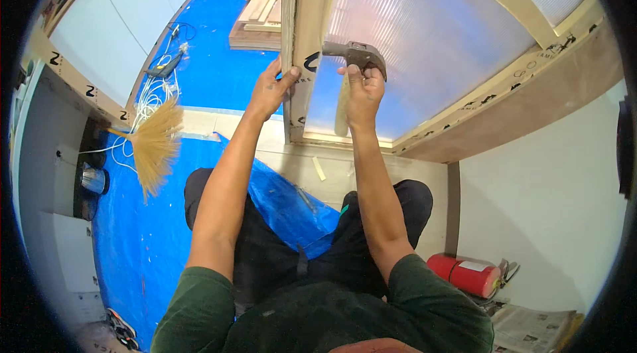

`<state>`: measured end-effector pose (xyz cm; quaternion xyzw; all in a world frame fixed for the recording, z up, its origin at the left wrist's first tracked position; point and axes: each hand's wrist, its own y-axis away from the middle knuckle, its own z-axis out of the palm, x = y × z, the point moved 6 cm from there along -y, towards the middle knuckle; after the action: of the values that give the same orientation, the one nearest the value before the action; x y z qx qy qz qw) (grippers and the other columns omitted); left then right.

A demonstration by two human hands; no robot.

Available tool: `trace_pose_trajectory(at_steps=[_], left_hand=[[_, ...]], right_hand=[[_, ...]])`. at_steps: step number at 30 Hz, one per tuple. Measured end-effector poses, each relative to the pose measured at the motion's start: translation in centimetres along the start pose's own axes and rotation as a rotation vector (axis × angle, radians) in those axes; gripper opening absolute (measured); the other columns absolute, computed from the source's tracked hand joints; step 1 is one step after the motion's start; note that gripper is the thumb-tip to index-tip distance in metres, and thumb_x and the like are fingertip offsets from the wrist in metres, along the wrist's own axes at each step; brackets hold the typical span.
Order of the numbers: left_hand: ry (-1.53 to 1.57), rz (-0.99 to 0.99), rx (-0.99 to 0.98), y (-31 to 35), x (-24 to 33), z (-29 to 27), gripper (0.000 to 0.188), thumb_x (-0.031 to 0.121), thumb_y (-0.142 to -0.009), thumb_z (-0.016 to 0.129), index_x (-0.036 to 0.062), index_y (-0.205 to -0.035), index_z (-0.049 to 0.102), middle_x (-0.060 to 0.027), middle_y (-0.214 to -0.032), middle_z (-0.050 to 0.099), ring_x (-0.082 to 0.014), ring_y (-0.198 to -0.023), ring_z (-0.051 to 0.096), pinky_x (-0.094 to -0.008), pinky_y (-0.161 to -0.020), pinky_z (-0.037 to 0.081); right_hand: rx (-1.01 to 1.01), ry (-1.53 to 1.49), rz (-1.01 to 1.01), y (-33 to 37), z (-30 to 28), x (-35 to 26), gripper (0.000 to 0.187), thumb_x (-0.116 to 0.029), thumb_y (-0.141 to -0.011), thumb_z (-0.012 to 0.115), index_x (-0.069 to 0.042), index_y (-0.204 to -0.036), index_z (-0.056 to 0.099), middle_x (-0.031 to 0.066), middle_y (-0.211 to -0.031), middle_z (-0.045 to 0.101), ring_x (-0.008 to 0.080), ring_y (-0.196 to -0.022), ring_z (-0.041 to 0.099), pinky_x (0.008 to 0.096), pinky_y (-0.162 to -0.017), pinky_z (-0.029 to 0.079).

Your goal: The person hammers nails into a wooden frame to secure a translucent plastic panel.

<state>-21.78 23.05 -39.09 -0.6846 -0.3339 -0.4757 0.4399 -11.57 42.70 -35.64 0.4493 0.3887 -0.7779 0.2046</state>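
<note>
My right hand (366,95) is closed on a claw hammer near its head, with the pale handle (342,111) hanging down. The dark metal hammer head (363,54) points its striking end left, close to the upright of a panel frame (306,81). That frame is covered in tan printed tape and holds a translucent ribbed sheet (431,34). My left hand (271,91) grips the left edge of the same upright, thumb on the near face. Its other fingers are partly hidden behind the edge.
Blue sheeting (159,240) covers much of the floor. Stacked boards (260,21) lie beyond the frame. At left are a straw broom (156,144), white cables (154,91) and white panels (113,14). A red fire extinguisher (464,275) and newspapers (534,328) lie at lower right.
</note>
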Motion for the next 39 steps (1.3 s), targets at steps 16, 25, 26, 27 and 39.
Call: trace_pose_trajectory(at_steps=[16,25,26,27,39], left_hand=[[0.038,-0.056,-0.073,-0.1,-0.3,-0.1,0.062,0.041,-0.099,0.068,0.0086,-0.150,0.052,-0.0137,-0.144,0.058,-0.0247,-0.131,0.054,-0.0385,-0.110,0.042],[0.028,-0.037,-0.074,0.0,0.4,-0.2,0.062,0.039,-0.100,0.068,0.0104,-0.152,0.050,-0.0119,-0.140,0.060,-0.0211,-0.121,0.057,-0.0358,-0.102,0.048],[0.033,-0.041,-0.076,0.1,0.5,-0.1,0.062,0.039,-0.100,0.068,0.0104,-0.152,0.050,-0.0119,-0.138,0.060,-0.0205,-0.119,0.058,-0.0358,-0.101,0.048],[0.038,-0.044,-0.078,0.1,0.6,0.0,0.062,0.038,-0.100,0.067,0.0104,-0.152,0.050,-0.0119,-0.137,0.061,-0.0199,-0.116,0.059,-0.0357,-0.100,0.048],[-0.031,-0.014,-0.039,-0.2,0.0,-0.4,0.064,0.037,-0.099,0.069,0.0114,-0.154,0.047,-0.0145,-0.137,0.061,-0.0227,-0.121,0.057,-0.0363,-0.103,0.046]], right_hand=[[-0.016,0.048,-0.071,-0.5,1.1,-1.6,0.024,-0.014,-0.102,0.066,0.001,-0.120,0.060,0.0085,-0.106,0.070,0.0151,-0.088,0.066,0.0290,-0.082,0.052],[0.020,-0.024,-0.079,-0.8,1.8,-2.2,0.014,-0.016,-0.101,0.066,-0.002,-0.102,0.063,0.0054,-0.095,0.071,0.0123,-0.088,0.063,0.0280,-0.083,0.048],[0.018,-0.043,-0.078,-0.9,1.9,-2.4,0.014,-0.016,-0.101,0.066,-0.002,-0.102,0.062,0.0055,-0.094,0.072,0.0123,-0.088,0.063,0.0281,-0.083,0.048],[0.016,-0.062,-0.078,-1.0,2.0,-2.6,0.015,-0.016,-0.101,0.066,-0.002,-0.103,0.062,0.0055,-0.094,0.072,0.0124,-0.087,0.063,0.0282,-0.083,0.048],[-0.011,-0.056,-0.114,-2.0,2.5,-3.9,0.018,-0.013,-0.102,0.064,0.001,-0.114,0.060,0.0080,-0.102,0.070,0.0138,-0.086,0.065,0.0288,-0.081,0.051]])
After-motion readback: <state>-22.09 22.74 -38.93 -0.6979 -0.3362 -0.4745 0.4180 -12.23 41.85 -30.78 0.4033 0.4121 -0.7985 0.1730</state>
